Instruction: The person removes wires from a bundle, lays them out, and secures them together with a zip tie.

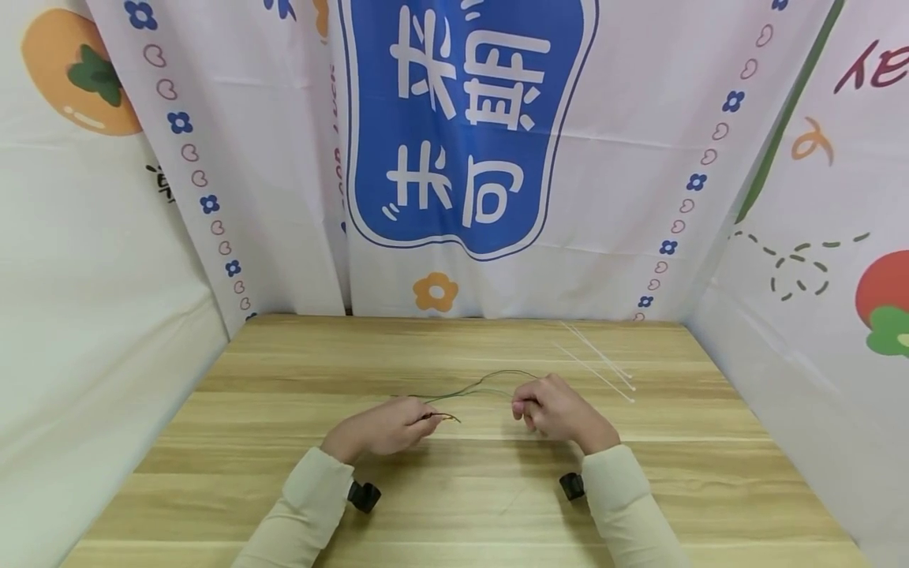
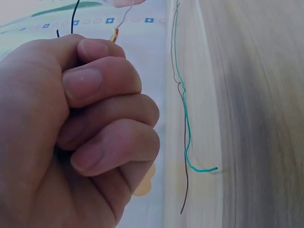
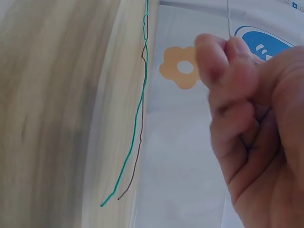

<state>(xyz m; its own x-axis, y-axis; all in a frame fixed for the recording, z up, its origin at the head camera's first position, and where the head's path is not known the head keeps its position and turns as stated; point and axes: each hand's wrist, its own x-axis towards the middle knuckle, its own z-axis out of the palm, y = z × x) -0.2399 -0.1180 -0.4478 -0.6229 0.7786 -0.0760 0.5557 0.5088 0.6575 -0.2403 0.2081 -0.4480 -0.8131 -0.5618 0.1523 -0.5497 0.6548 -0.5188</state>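
My left hand [image 1: 394, 426] is curled round a small bundle of thin wires, whose dark and yellow-red ends [image 1: 443, 416] poke out past the thumb. A fine pale strand [image 2: 124, 19] leads from the yellow-red tip toward the other hand. To the right, my right hand [image 1: 557, 406] pinches that pale strand [image 3: 229, 19] between thumb and fingertips, its other fingers curled. Behind both hands, a green wire [image 2: 187, 118] and a brown wire [image 2: 185, 180] lie loosely twisted together on the table. What lies inside the left fist is hidden.
Several white cable ties [image 1: 593, 371] lie on the wooden table [image 1: 454, 521] at the back right. Printed cloth [image 1: 284, 197] hangs behind the table's far edge and on both sides. Each wrist bears a small black camera [image 1: 364, 496].
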